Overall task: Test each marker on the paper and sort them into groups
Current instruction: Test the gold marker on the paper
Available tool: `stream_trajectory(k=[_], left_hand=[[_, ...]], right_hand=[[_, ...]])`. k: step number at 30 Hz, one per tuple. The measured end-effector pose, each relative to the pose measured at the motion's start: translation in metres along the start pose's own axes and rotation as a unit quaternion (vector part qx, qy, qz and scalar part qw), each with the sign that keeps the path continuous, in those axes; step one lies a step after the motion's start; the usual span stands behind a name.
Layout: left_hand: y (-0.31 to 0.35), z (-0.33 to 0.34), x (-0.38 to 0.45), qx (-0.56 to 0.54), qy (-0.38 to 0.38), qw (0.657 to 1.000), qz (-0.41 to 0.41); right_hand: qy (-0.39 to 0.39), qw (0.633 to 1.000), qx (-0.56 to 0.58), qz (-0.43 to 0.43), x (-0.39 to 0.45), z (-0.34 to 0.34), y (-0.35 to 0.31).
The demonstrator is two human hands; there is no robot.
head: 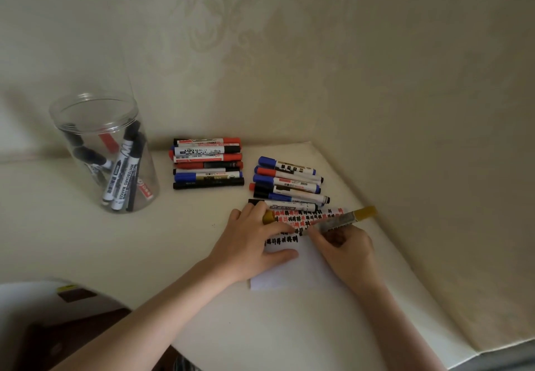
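Both forearms reach in from the lower edge and meet over the paper [292,269], which lies on the pale table [86,240] near the corner where the wall turns. The left hand [254,240] lies on the paper's left side with thumb stretched along the sheet, while its curled fingers pinch a gold cap [268,216] at the paper's upper left edge. The right hand [344,247] has its fingers clamped round a gold marker [344,220], held at a low slant with its tip down on the paper and its gold end pointing away past the paper's upper right corner. Rows of black and red test marks cover the upper half of the paper. Just beyond the paper lies a fanned group of markers [289,182] with blue, red and black caps, the nearest one touching the sheet's far edge. Further from the paper, to the left of that group, sits a stacked pile of markers [207,163], mostly red and black. Well to the left of the paper stands a clear jar [104,150], open at the top, holding several whiteboard markers leaning upright.
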State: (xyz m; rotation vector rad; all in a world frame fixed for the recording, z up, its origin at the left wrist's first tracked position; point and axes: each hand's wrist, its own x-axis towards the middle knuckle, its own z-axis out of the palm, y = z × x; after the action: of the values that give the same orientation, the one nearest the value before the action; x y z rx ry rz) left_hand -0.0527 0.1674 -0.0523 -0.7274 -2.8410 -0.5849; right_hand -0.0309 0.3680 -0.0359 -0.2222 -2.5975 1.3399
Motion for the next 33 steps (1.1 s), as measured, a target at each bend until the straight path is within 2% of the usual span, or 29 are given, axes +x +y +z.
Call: stream_trajectory(k=[33], left_hand=[[-0.0032,0.0044,0.0013,0.011,-0.004,1.000,0.001]], right_hand=[[0.014,1.000,-0.005,-0.004,-0.0037,0.0037,-0.0004]])
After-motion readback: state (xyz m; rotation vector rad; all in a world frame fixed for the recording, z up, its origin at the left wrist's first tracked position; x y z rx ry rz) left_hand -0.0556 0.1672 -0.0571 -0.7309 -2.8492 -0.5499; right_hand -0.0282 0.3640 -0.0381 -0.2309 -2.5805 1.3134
